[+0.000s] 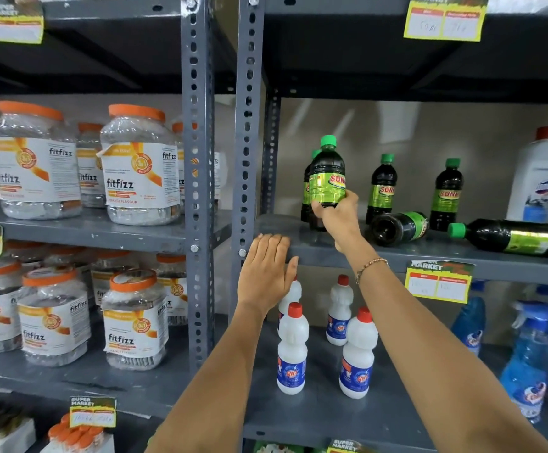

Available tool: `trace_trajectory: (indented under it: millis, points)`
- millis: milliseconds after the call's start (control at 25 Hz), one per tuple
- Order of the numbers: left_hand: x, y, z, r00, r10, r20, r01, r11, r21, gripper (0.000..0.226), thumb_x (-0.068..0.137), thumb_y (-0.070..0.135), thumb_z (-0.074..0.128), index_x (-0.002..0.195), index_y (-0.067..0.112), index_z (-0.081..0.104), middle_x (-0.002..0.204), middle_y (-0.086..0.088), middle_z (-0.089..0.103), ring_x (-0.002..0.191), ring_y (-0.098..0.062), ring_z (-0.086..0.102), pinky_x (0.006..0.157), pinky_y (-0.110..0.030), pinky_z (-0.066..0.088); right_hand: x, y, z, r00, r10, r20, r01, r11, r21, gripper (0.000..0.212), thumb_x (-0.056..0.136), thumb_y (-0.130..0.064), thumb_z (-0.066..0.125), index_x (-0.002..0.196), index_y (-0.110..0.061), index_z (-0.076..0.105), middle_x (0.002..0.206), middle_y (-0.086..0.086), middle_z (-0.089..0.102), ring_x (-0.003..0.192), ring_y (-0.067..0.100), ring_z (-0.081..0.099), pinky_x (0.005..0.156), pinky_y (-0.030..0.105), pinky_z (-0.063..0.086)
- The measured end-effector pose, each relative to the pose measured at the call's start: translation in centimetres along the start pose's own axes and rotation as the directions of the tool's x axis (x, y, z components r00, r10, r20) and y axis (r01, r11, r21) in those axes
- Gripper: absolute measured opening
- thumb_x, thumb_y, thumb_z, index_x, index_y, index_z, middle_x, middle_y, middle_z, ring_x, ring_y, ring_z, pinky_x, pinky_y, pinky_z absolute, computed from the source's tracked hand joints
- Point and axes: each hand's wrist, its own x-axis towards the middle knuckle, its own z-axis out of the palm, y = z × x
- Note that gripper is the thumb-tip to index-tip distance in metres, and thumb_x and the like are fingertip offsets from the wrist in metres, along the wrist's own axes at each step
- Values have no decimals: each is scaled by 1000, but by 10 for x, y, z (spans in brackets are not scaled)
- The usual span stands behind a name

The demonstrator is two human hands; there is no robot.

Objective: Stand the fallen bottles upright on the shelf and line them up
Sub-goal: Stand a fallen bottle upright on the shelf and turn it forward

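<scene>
Right hand (338, 217) around upright bottle (327, 178)

One view only, taken from head height and aimed forward and slightly down into the grey shelf (397, 253), close enough that both forearms are seen stretching in from the bottom edge. The upright post (248, 125) is caught near centre, bent by the wide lens. Left bay and right bay are both taken in, three shelf levels deep.
</scene>
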Motion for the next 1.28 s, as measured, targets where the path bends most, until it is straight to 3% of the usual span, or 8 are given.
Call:
trace_trajectory:
  millis: [160,360,520,640,800,960,1080,1280]
  points:
    - [-2,-1,1,1000,13,-11,-13,1000,6,39,94,37,36,114,9,55,111,-9,65,106,-27,60,106,-35,29,3,-6,3,983,109,146,-107,994,-18,58,89,1,58,134,-5,22,130,8,46,98,11,48,78,13,40]
    - [-2,-1,0,999,27,-24,-27,1000,4,39,95,37,35,115,10,54,111,-9,65,107,-27,60,106,-36,33,13,0,-10,934,184,308,-145,979,-145,62,92,-4,57,137,-5,14,138,10,42,131,20,40,108,30,31]
    - [-1,-2,-2,1000,15,-13,-15,1000,12,41,94,38,35,115,10,58,112,-8,65,108,-26,61,105,-37,39,15,1,-17,905,209,370,-154,973,-174,57,96,-3,49,145,-8,21,144,8,44,137,22,36,111,31,24]
    - [-1,-1,-3,1000,8,-6,-8,1000,9,42,94,38,35,115,10,58,113,-7,65,109,-25,61,105,-36,38,20,-1,-19,866,276,418,-213,958,-192,78,96,-2,48,153,-20,-1,156,1,29,147,18,20,118,35,13]
    - [-1,-2,0,1000,5,-3,-6,1000,-15,42,95,39,33,115,10,57,113,-8,65,109,-27,61,104,-38,40,28,3,-22,883,266,386,-231,963,-136,71,89,-1,61,145,-7,20,147,7,44,141,24,34,116,39,20]
    - [-2,-3,2,1000,15,3,-15,1000,-15,41,96,37,34,115,9,56,113,-9,64,109,-28,60,105,-39,39,27,12,-19,946,172,274,-116,971,-210,100,74,-21,81,147,-7,14,140,11,49,130,28,45,106,39,38]
    - [-2,-2,3,1000,16,-19,-17,1000,-22,39,95,36,36,114,8,56,111,-9,64,108,-28,60,105,-39,37,28,13,-20,937,161,310,-106,977,-186,98,72,-14,81,145,-5,17,141,10,48,128,26,46,99,35,39]
    - [-2,-1,3,999,16,-33,-17,1000,-17,36,95,35,37,113,8,54,111,-10,63,108,-29,59,106,-38,34,25,13,-20,958,71,279,-6,974,-225,100,68,-15,85,141,-4,18,139,8,47,128,23,46,109,36,37]
